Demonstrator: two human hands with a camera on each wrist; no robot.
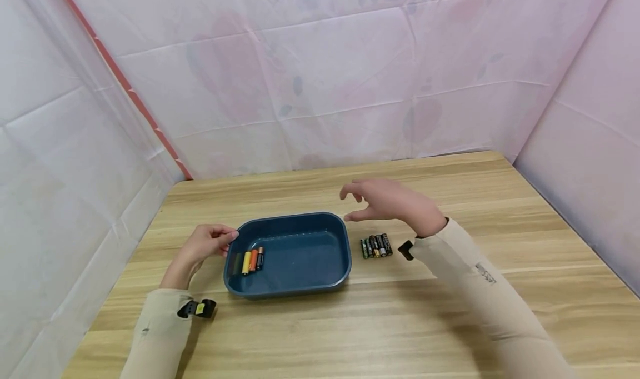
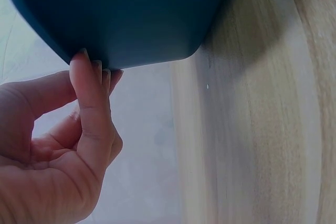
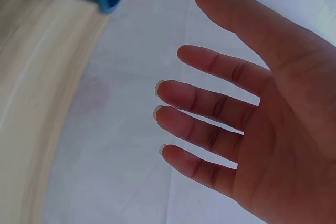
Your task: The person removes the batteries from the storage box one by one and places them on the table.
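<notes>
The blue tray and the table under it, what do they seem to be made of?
The blue tray looks like moulded plastic: one even colour, rounded corners, a soft sheen. The table shows pale wood grain in long streaks, matt; solid wood or printed laminate, I cannot tell.

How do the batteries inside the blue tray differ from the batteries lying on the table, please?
The batteries in the tray lie inside the blue tray by the left hand; the batteries on the table lie on bare wood below the right hand. The tray group shows yellow and orange; the table group looks darker. Both lie in side-by-side rows.
</notes>
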